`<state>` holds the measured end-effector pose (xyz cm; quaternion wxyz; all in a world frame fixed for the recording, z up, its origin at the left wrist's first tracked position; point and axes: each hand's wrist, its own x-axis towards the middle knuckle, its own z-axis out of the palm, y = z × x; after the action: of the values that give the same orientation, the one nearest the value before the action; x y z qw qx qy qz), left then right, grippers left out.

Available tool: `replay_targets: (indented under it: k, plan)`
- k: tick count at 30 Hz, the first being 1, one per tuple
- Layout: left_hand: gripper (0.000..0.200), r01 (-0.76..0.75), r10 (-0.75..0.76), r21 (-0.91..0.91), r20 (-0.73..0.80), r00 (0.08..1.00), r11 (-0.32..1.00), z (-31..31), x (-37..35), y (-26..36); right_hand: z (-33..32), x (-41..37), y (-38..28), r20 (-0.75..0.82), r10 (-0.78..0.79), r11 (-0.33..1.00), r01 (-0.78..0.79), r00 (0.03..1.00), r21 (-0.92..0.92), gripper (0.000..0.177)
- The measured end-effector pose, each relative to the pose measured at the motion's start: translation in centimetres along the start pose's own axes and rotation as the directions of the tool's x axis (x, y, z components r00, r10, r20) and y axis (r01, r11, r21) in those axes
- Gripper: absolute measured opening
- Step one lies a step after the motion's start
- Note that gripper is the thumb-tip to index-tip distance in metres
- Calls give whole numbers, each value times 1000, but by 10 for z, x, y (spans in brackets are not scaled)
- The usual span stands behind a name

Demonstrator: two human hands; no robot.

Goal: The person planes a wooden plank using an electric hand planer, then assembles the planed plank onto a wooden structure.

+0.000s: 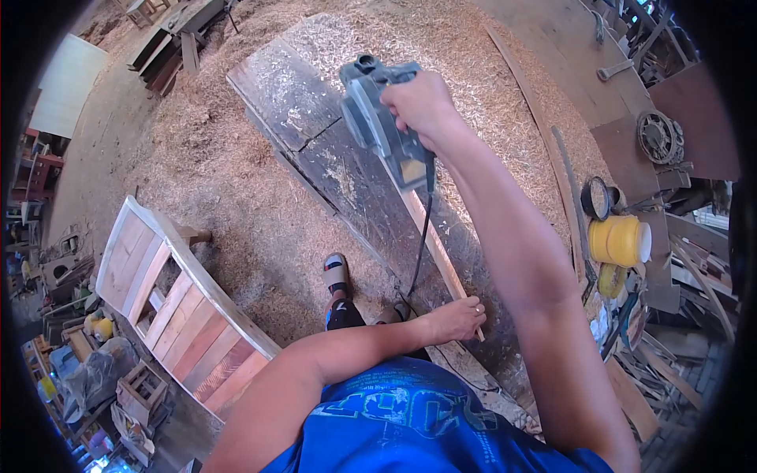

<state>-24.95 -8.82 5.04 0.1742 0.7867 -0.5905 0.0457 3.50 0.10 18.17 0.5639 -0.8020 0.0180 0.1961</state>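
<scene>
My right hand (423, 104) is closed around the handle of a grey electric planer (377, 118). The planer sits over the far part of a narrow wooden strip (434, 244), whose far end is hidden beneath it. Close to my body, my left hand (457, 319) grips the near end of that strip, fingers wrapped over it. Under the strip lies a dark, worn workbench top (315, 150) scattered with shavings. From the planer's rear, a black cord (423, 240) runs down across the bench toward my left forearm.
A slatted wooden panel (185, 315) with a pale frame stands at left. Wood shavings (197, 134) cover the floor. At right are a yellow container (619, 240), a round metal wheel (659, 139) and scrap boards (631, 398). A long thin board (536, 106) lies beyond the bench.
</scene>
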Motion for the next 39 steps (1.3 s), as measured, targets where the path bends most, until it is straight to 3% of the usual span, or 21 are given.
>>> replay_targets:
  k: [9,12,13,14,16,17,18,19,20,21,22,26,28,30,33,36,37,39]
  plan:
    - [17,25,-22,56,-63,998,998,-5,-2,1,6,40,-6,-17,-58,995,59,998,81,20]
    - [17,-12,4,-81,-99,995,997,-34,-12,-5,-17,7,-3,-8,-83,993,84,996,82,17]
    - [21,49,-170,-349,-325,930,936,-44,-17,-4,-29,-11,1,6,-111,992,110,994,58,15]
    - [28,37,-387,-599,-469,794,800,-54,-25,-4,-41,-30,5,0,-99,994,99,995,55,15]
    - [46,275,-654,-696,-360,666,663,-96,-66,-33,-71,-81,23,-1,-151,988,151,989,-35,14]
    - [47,423,-768,-648,-458,448,634,-87,-81,-53,-86,-111,27,1,-99,993,99,995,-63,18]
    - [50,466,-888,-761,-432,156,452,-86,-87,-78,-100,-144,32,3,-49,995,49,999,-90,22]
    - [55,419,-946,-876,-308,-100,241,-91,-89,-102,-111,-175,45,-34,6,995,-9,999,-100,25]
    - [62,471,-958,-873,-228,-173,123,-86,-97,-130,-122,-203,57,-68,51,992,-58,996,-110,28]
    - [63,371,-968,-927,-142,-208,56,-78,-98,-153,-130,-234,64,-94,145,984,-153,985,-91,31]
    - [64,265,-971,-964,-53,-235,-12,-68,-96,-175,-138,-265,71,-118,236,967,-245,965,-71,34]
    - [66,168,-974,-984,28,-223,-67,-41,-90,-228,-168,-382,132,-193,456,873,-479,869,-89,37]
    - [64,54,-968,-991,108,-226,-124,-41,-86,-231,-178,-433,160,-232,390,890,-429,891,-151,30]
    - [59,73,-973,-986,134,-189,-150,-46,-86,-228,-187,-473,184,-240,385,894,-424,891,-143,29]
    - [49,152,-957,-971,145,-252,-187,-43,-93,-236,-187,-489,190,-244,387,892,-428,889,-146,26]
    - [48,113,-963,-975,165,-213,-192,-42,-96,-240,-178,-475,173,-252,408,877,-454,877,-160,23]
    - [46,121,-950,-970,177,-256,-213,-44,-93,-240,-175,-467,169,-266,419,866,-470,868,-170,22]
    - [45,114,-953,-972,171,-251,-204,-45,-91,-239,-173,-457,173,-259,366,895,-414,894,-167,22]
